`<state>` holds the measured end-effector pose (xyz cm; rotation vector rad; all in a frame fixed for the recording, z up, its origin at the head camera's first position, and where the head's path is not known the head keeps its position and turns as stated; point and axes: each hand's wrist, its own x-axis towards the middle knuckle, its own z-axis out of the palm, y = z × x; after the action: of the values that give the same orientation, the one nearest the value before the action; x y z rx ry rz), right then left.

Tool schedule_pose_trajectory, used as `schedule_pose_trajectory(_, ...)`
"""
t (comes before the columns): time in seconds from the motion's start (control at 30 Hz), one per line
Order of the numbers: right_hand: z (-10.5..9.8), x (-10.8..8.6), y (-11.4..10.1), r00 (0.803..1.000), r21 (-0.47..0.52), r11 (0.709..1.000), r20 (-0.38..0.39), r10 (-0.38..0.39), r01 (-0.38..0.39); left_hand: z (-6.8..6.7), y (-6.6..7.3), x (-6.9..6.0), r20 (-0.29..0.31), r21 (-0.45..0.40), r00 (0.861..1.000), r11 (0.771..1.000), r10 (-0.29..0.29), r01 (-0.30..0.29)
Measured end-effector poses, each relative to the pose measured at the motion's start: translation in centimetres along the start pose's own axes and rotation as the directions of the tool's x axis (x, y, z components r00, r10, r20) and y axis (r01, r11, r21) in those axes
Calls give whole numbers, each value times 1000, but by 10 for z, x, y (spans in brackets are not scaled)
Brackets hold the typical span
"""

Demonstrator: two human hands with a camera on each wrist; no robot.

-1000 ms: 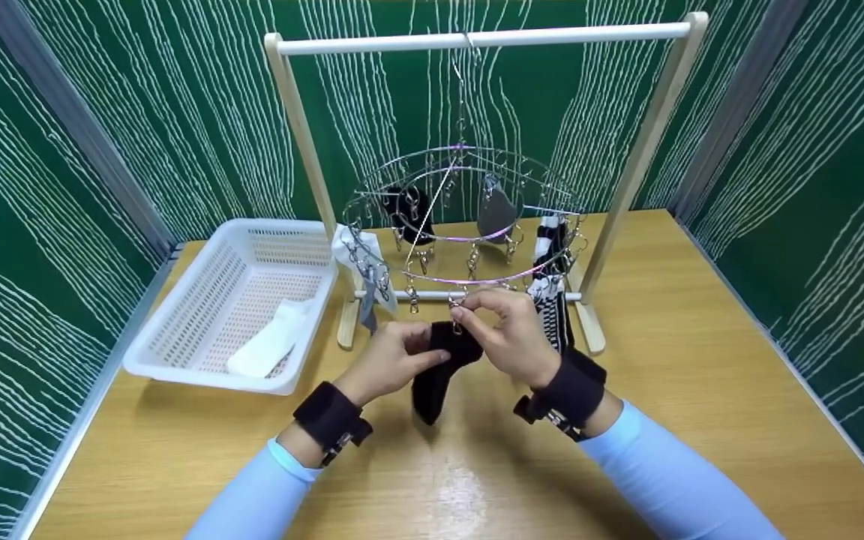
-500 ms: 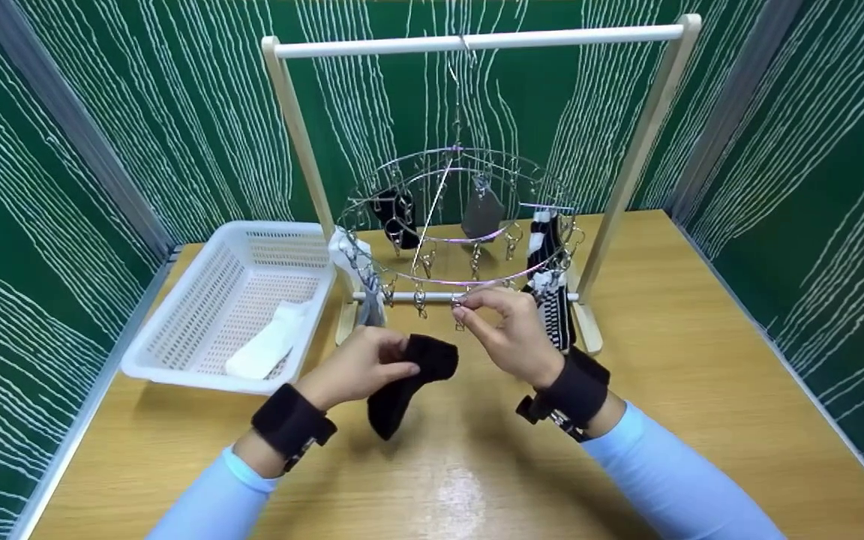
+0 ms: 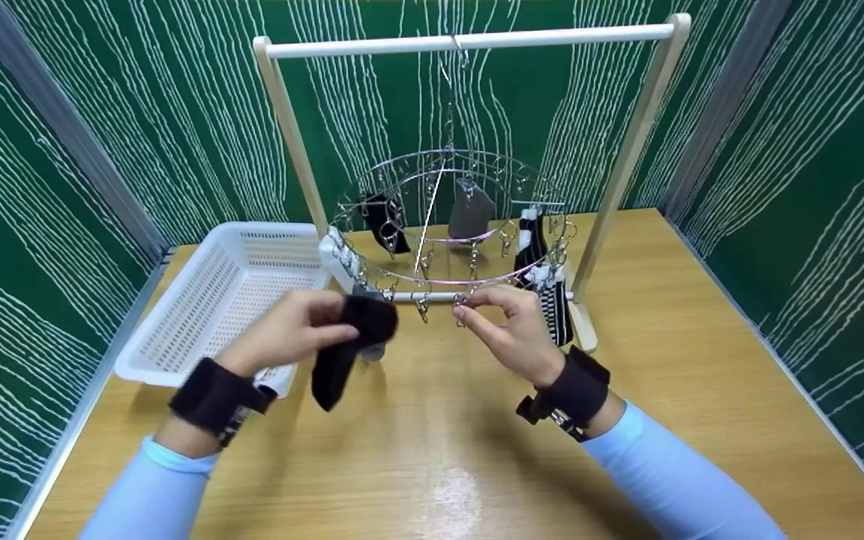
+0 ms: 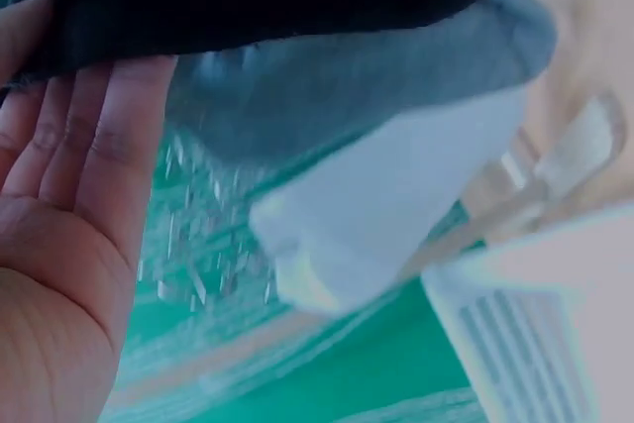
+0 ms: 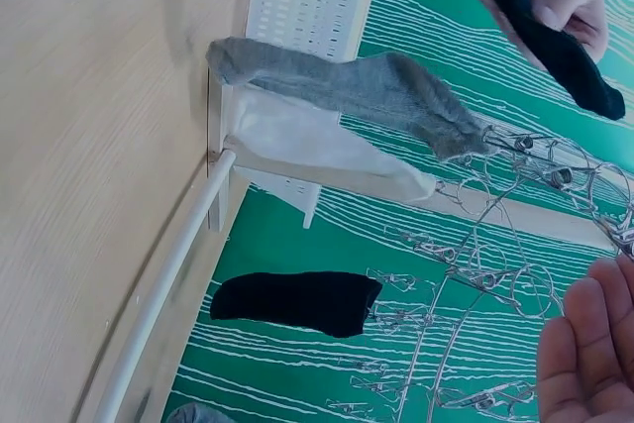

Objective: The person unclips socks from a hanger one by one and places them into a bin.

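My left hand (image 3: 289, 330) pinches a black sock (image 3: 372, 319) between thumb and fingers, in front of the hanger's left side. The sock's foot part dangles below the hand. At the front of the round metal clip hanger (image 3: 436, 282), the thumb and fingertips of my right hand (image 3: 511, 330) pinch a small metal clip (image 3: 460, 315); no sock shows in it. Clipped at the hanger's left are a grey sock (image 5: 347, 91) and a white sock (image 5: 297, 136). Farther back hang another black sock (image 3: 388, 229) and a grey one (image 3: 471, 214).
A white plastic basket (image 3: 139, 371) stands at the left, partly behind my left hand. Striped black-and-white socks (image 3: 554, 307) hang at the hanger's right. The hanger hooks onto the bar of a wooden rack (image 3: 567, 36) on the table (image 3: 627, 465). Green walls surround it.
My left hand has drawn the black sock away from the front clip, leftward toward the basket. The right hand stays at the clip. The hanger has turned and shifted slightly.
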<state>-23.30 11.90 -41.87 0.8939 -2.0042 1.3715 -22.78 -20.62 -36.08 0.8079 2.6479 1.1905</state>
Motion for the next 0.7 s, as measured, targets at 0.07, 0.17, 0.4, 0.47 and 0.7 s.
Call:
schedule_pose_trajectory(0.07,0,0,0,1000,-2,1000,-1,-5,5,-14,-3,-2,-31,-20,999,999,-28,28)
schedule_pose_trajectory(0.17,0,0,0,1000,-8,1000,-2,-17,17,-34,-7,-5,-86,-48,994,997,-72,68)
schedule_pose_trajectory(0.4,1,-1,1,1000,6,1000,13,-13,13,-68,-23,0,-206,-39,966,987,-159,154)
schedule_pose_trajectory(0.47,2,-2,1,1000,15,1000,18,-9,9,-75,-30,4,-211,-51,959,982,-190,184)
schedule_pose_trajectory(0.7,2,-4,-1,999,38,999,35,-2,1,-89,-60,16,-221,-102,932,958,-286,269)
